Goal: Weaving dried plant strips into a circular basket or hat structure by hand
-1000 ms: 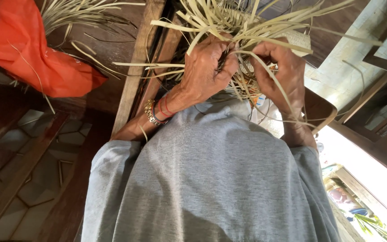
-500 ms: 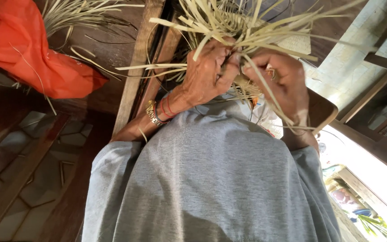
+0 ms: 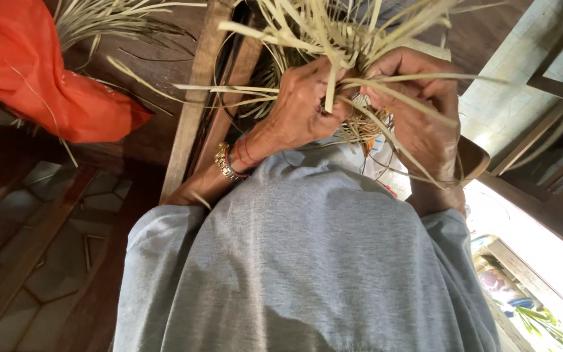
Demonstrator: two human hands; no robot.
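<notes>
I had both hands closed on the woven straw piece point(image 3: 360, 124), held up in front of my chest, just above the grey shirt point(image 3: 307, 261). My left hand point(image 3: 304, 107) gripped it from the side with the fingers curled tight around the woven part and a flat strand point(image 3: 331, 91) pinched under the thumb. My right hand point(image 3: 418, 111) wrapped the other side, fingers folded over several loose strands that ran out across the knuckles. The hands sat almost touching, with the weaving squeezed between them, so I could hardly see the woven core itself; I think it was a small basket base, but the view did not settle that.

The risks, as I judged them, lay in the strands. They were dry-looking, thin and stiff, and a sharp fold at the pinch could have cracked one where it bent. The long free ends point(image 3: 281, 32) fanned out above my hands in every direction, and one could easily have been caught in the wrong pass or slipped out of order. Had either grip loosened, the tension might have gone and the last turns sprung apart. The spare bundle of straw point(image 3: 99, 23) lay well apart, beside the orange cloth point(image 3: 40, 78), out of easy reach.
</notes>
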